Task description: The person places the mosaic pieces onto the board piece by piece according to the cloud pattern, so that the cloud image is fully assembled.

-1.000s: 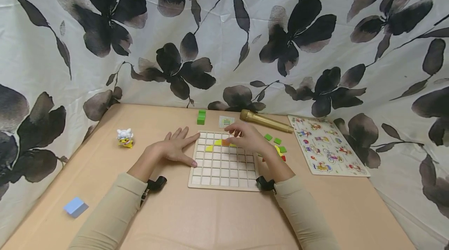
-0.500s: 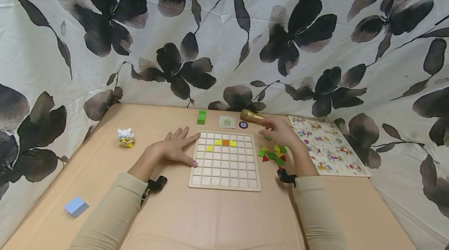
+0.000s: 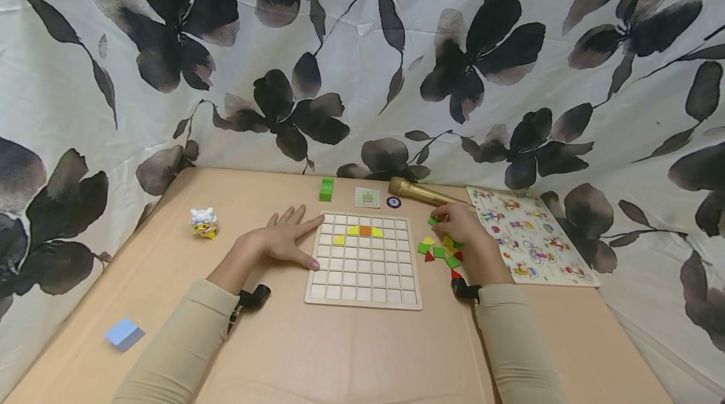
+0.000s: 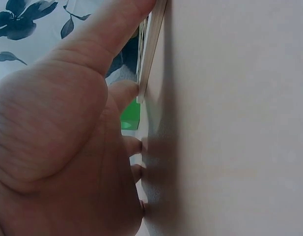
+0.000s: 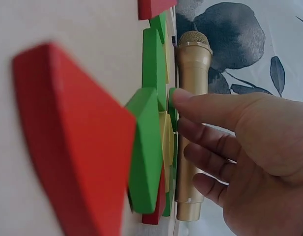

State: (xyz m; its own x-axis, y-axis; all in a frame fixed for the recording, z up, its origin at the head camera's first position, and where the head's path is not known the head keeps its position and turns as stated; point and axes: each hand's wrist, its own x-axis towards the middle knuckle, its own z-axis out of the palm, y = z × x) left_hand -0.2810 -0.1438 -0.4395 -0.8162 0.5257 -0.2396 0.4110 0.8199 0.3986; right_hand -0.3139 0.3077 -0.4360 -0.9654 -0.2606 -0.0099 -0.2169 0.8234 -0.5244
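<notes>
A wooden grid board (image 3: 362, 270) lies mid-table, with several yellow quarter-round tiles (image 3: 338, 240) and an orange square tile (image 3: 365, 231) in its upper cells. My left hand (image 3: 277, 237) is spread along its left side, thumb and index fingertip at the edge. In the left wrist view that thumb (image 4: 117, 29) reaches up to the board's side. To the right, my right hand (image 3: 461, 228) pinches a green tile (image 3: 432, 221) with thumb and fingertips. Below it are loose red, yellow and green pieces; the nearest red one (image 5: 82, 142) looms large in the right wrist view.
Behind the board lie a pattern card (image 3: 367, 197), a dark round token (image 3: 393, 202), green blocks (image 3: 326, 190) and a gold microphone (image 3: 421, 192). A picture board (image 3: 532, 237) is at right. A small figurine (image 3: 203, 223) and blue block (image 3: 124, 335) are at left.
My right hand has gone from the board's top row to the loose pieces on the right and taken hold of a green tile. My left hand has stayed put.
</notes>
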